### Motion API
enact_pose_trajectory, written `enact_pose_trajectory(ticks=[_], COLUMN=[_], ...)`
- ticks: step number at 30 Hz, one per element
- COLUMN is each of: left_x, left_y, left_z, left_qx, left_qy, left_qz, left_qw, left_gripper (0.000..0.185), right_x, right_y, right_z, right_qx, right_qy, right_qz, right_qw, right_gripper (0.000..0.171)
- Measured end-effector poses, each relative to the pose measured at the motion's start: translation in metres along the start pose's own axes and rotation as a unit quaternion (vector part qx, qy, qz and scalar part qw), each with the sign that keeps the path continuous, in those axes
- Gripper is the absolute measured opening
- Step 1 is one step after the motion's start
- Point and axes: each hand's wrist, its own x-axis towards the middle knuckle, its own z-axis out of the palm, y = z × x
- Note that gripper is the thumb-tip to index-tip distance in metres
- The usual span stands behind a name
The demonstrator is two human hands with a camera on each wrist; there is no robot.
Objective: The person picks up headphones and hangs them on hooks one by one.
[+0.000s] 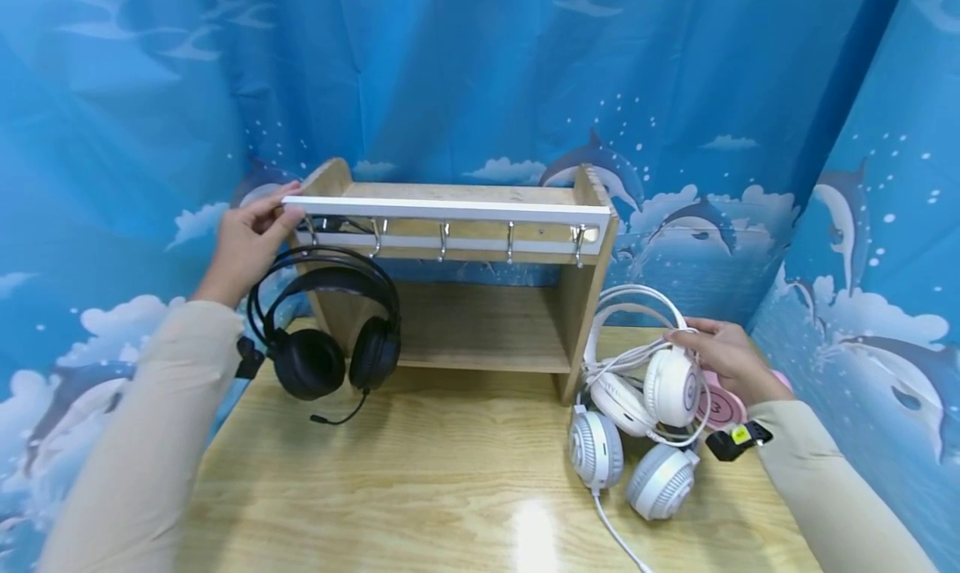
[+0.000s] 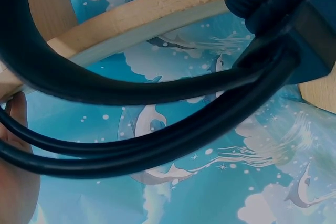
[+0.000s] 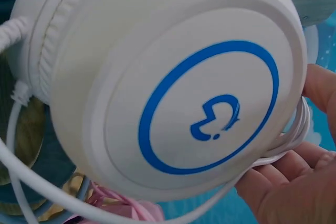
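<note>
A wooden shelf [image 1: 480, 323] stands at the back of the table and carries a white rail [image 1: 450, 208] with several metal hooks [image 1: 444, 241]. A black headset [image 1: 322, 331] with a microphone hangs from the leftmost hook; its headband [image 2: 131, 87] fills the left wrist view. My left hand [image 1: 251, 235] pinches the rail's left end, just above that headband. At the shelf's right side my right hand [image 1: 723, 356] grips a white headset [image 1: 671, 385] by one earcup [image 3: 173, 87], with its coiled cable. The earcup bears a blue ring logo.
A second white headset [image 1: 596, 448] lies on the table [image 1: 450, 490] below the held one, its cable trailing to the front edge. A pink headset [image 1: 723, 406] lies under my right hand. Blue dolphin-print curtains enclose the back and both sides.
</note>
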Motion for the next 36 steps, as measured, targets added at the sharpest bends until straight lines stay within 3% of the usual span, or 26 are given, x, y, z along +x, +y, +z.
enact_pose_trajectory(ticks=[9,13,19,28,36], left_x=[0.002,0.003,0.001,0.002,-0.001], left_y=[0.0,0.0,-0.001,-0.005,-0.001], left_z=[-0.001,-0.003,-0.002,-0.002,0.0], left_qx=[0.001,-0.007,-0.002,0.0,0.007], left_qy=[0.003,0.004,0.0,0.007,0.008], left_qz=[-0.003,-0.001,-0.001,0.007,0.012], left_qw=[1.0,1.0,1.0,1.0,0.9999], left_gripper=[0.045,0.045,0.045,0.043,0.044], right_x=[-0.016,-0.021,-0.039,-0.069,-0.093], right_y=[-0.01,-0.012,-0.015,-0.027,-0.025], right_z=[0.0,-0.003,-0.008,-0.017,-0.022], right_qx=[0.025,0.083,0.185,0.284,0.307], right_qy=[0.08,0.097,0.12,0.124,0.111], right_qz=[-0.071,-0.096,-0.09,-0.14,-0.176], right_qw=[0.994,0.987,0.971,0.94,0.929], right_gripper=[0.077,0.075,0.066,0.059,0.041])
